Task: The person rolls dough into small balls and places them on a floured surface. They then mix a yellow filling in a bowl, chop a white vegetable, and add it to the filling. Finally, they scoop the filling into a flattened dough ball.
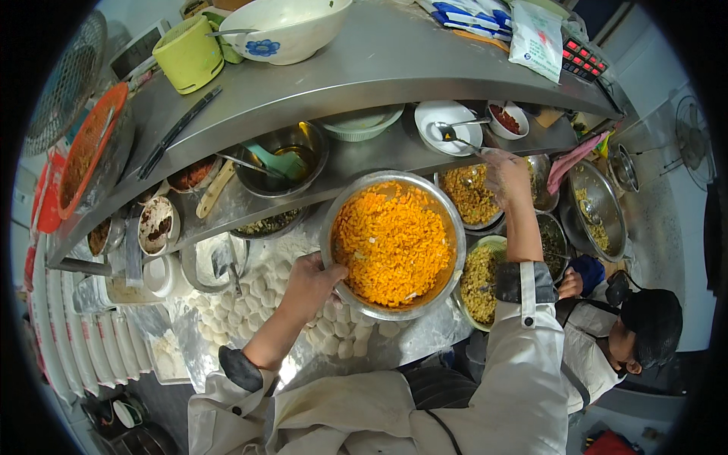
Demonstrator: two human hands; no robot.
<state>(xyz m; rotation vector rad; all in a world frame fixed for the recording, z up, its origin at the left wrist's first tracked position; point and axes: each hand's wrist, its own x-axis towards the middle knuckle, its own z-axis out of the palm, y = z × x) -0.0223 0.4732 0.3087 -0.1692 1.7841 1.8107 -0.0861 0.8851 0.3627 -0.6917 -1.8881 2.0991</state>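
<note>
My left hand (315,284) grips the rim of a steel bowl (327,250) filled with diced orange vegetable (395,244), held above the floured worktop. My right hand (507,173) reaches toward the shelf and pinches the handle of a metal spoon (449,133), whose head lies over a white plate (424,116). A second spoon (472,121) rests on that plate. Small dough pieces (256,301) lie under and beside the bowl. Below my right hand is a bowl of mixed chopped filling (463,190); a green-rimmed basin of yellowish filling (480,281) stands by my right sleeve.
A steel shelf (364,88) spans the front. On its lower level are a pot with a green brush (284,162) and a small bowl of red sauce (506,120). A flour container (213,261) stands left. A co-worker (603,347) is close on the right, near more steel bowls (620,219).
</note>
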